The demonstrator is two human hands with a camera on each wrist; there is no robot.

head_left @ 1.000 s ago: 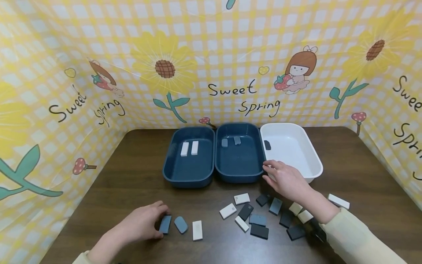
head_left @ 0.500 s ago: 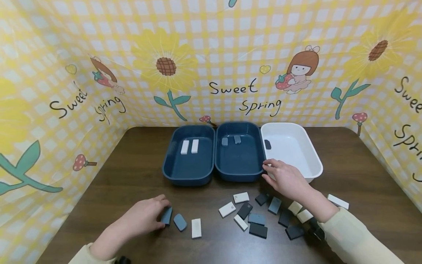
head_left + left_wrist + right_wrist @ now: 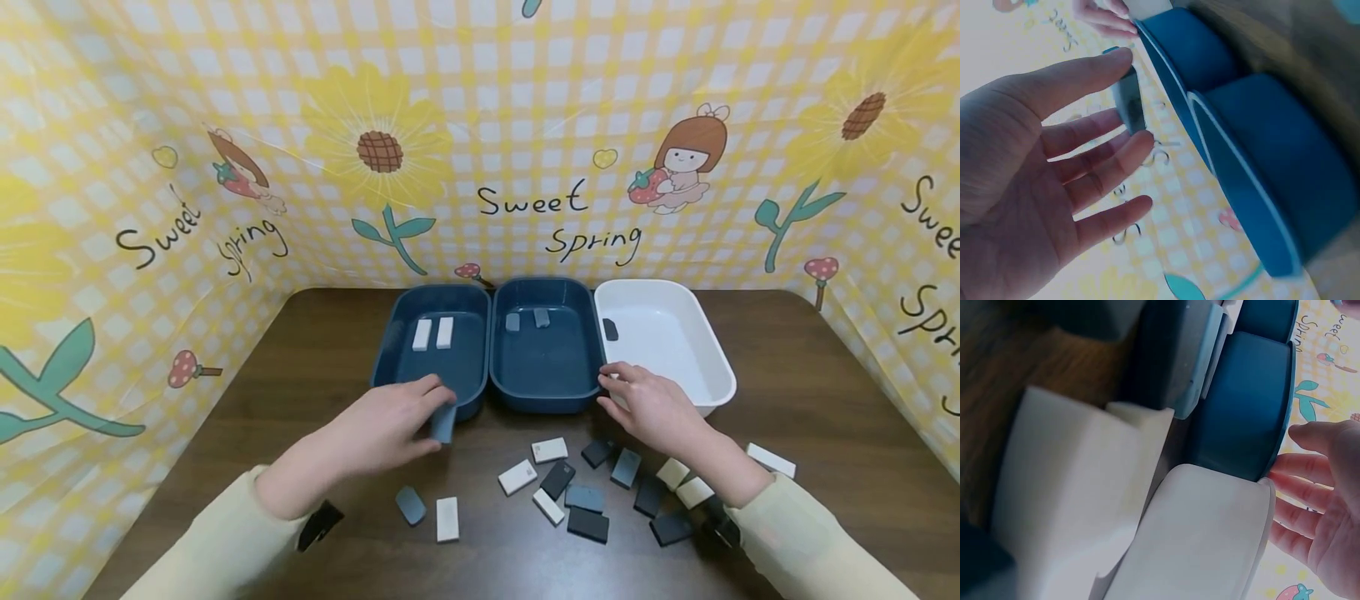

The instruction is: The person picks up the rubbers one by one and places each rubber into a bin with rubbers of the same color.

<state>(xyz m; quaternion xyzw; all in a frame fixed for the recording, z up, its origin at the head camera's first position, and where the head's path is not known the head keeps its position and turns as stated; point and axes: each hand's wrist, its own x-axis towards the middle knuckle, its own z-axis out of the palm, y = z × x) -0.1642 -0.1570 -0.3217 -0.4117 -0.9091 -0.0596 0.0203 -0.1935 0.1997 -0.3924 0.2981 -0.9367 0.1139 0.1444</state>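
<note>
My left hand (image 3: pixel 386 425) pinches a blue-grey eraser (image 3: pixel 443 424) near the front rim of the left dark blue tray (image 3: pixel 431 392). In the left wrist view the thumb and fingertips hold this thin slab, while the little finger stands free. My right hand (image 3: pixel 660 412) rests at the front corner where the middle dark blue tray (image 3: pixel 546 398) meets the white tray (image 3: pixel 712 375). Its fingers are loosely extended by the rims and hold nothing. On the table before my left hand lie another blue-grey eraser (image 3: pixel 410 506) and a white eraser (image 3: pixel 447 519).
Two white erasers (image 3: pixel 422 335) lie in the left tray, two grey ones (image 3: pixel 542 317) in the middle tray, one dark one (image 3: pixel 611 329) in the white tray. Several mixed erasers (image 3: pixel 585 498) are scattered under and beside my right forearm. A patterned cloth (image 3: pixel 525 125) stands behind.
My left hand has lifted the blue-grey eraser off the table and carried it right and forward to the left tray's front rim. My right hand has stayed in place.
</note>
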